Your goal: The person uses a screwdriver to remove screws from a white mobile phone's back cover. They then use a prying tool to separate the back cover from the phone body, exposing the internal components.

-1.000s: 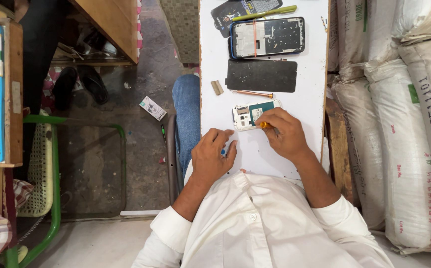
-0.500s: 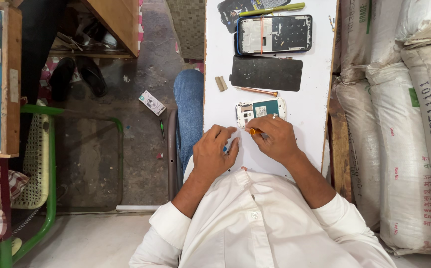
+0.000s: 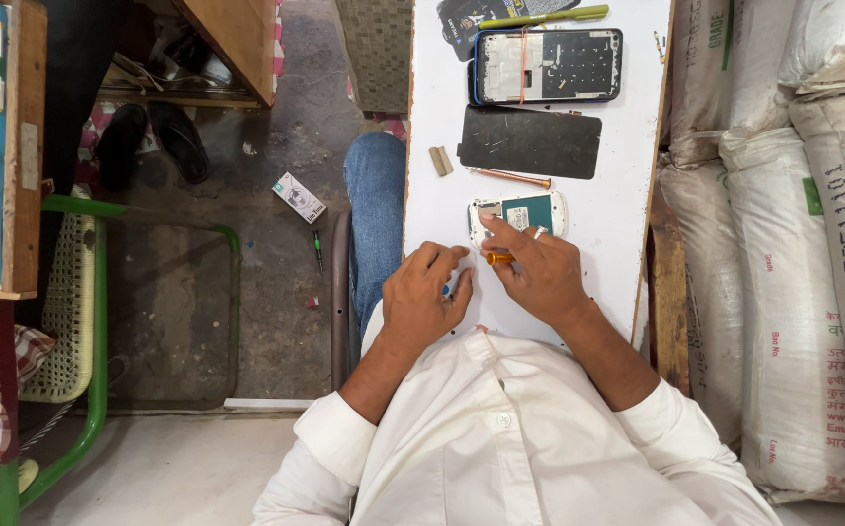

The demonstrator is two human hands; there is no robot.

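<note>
**Learner:** Hands first, please. What does each one do?

**Repairer:** Right hand (image 3: 539, 278) is closed around a small screwdriver with an orange handle (image 3: 497, 258), and its fingers lie over the lower edge of the small opened phone with a white frame and a teal board (image 3: 525, 212). Left hand (image 3: 424, 297) rests just beside it on the white counter (image 3: 627, 234), fingers curled and pressing down. Something small and blue seems to be under the fingertips, but I cannot tell if it grips that or only holds it flat.

**Learner:** Where is the phone exactly?

**Repairer:** It lies flat near the middle of the counter, touching the right hand. Beyond it are a thin copper-coloured tool (image 3: 510, 177), a small tan block (image 3: 440, 161), a dark flat rectangular panel (image 3: 530, 142), and a larger phone frame with a blue rim, opened (image 3: 547, 65). A yellow-green tool (image 3: 544, 17) lies at the far edge.

**Learner:** Which step is this, in your opinion?

**Repairer:** I judge it is the screw work on the small phone: the tip is at the lower edge of the board. How many screws remain, I cannot see.

**Learner:** And the next move needs what?

**Repairer:** I think it needs the tip seated straight in the screw, and the phone kept from sliding, since nothing clamps it. Small screws can easily roll off this smooth counter.
</note>
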